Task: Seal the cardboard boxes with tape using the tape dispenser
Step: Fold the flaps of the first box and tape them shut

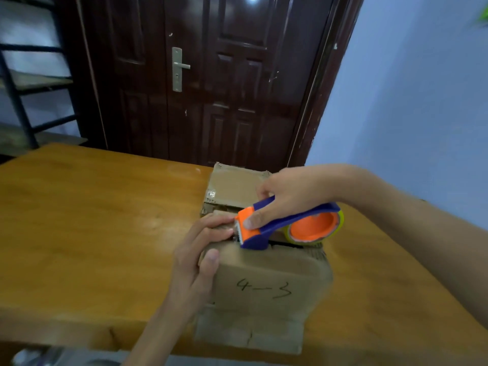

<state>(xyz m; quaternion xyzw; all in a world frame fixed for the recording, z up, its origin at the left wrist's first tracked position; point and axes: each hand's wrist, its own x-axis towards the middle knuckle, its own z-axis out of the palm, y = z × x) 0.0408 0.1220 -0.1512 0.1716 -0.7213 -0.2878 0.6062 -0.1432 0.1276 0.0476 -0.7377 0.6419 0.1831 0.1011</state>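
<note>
A wooden table (87, 220) with an orange-brown, glossy top fills the lower part of the view, its far edge running in front of a dark door and its near edge cut off at the bottom. The left half of the top is bare wood with a pale sheen. Right of centre a cardboard box (266, 286) rests on it, reaching the near edge, with "4-3" written on its near top flap. Just behind it, at the far edge, a second box (232, 187) lies on the table, its flat top showing a scrap of clear tape at the left corner. The two boxes look to be touching.
</note>
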